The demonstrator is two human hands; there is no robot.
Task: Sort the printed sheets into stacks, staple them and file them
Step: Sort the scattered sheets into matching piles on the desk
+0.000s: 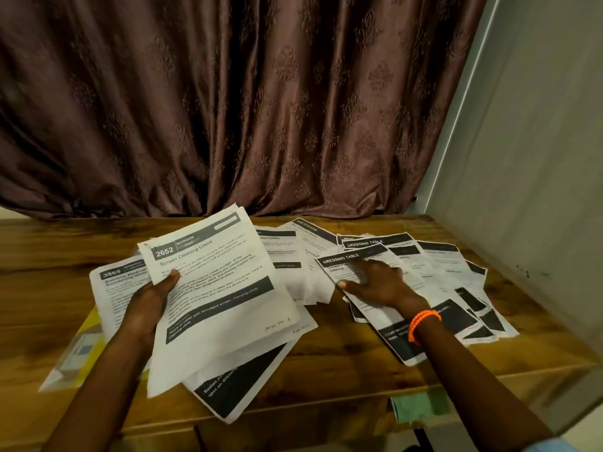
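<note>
A wooden table (326,363) carries everything here, with a brown patterned curtain (228,109) hanging behind it and a pale wall (538,158) along its right side.

At the table's left edge lies a yellow folder (85,334), partly under a clear plastic sleeve (65,363). Just right of that, the left hand (148,306) grips a held bundle of sheets (215,288) lifted off the table, thumb pressed on the top page near its left edge and fingers curled beneath. The top page reads "2652" and "Screen Cleaning Check". A sheet numbered "3565" (112,282) pokes out behind the bundle on its left. Below the bundle, near the table's front edge, a sheet with a large black band (235,386) lies flat.

Around the table's middle, toward the curtain, a few loose sheets (287,256) overlap. Further right, the right hand (375,282) rests on a "DRESSING TABLE" sheet (346,261), thumb curled at the paper's left edge, pinching it. An orange wristband (422,322) circles that wrist. Toward the table's right end, a fanned spread of sheets (456,288) lies overlapping. Beneath the table's front right edge, a green cloth (421,407) shows.
</note>
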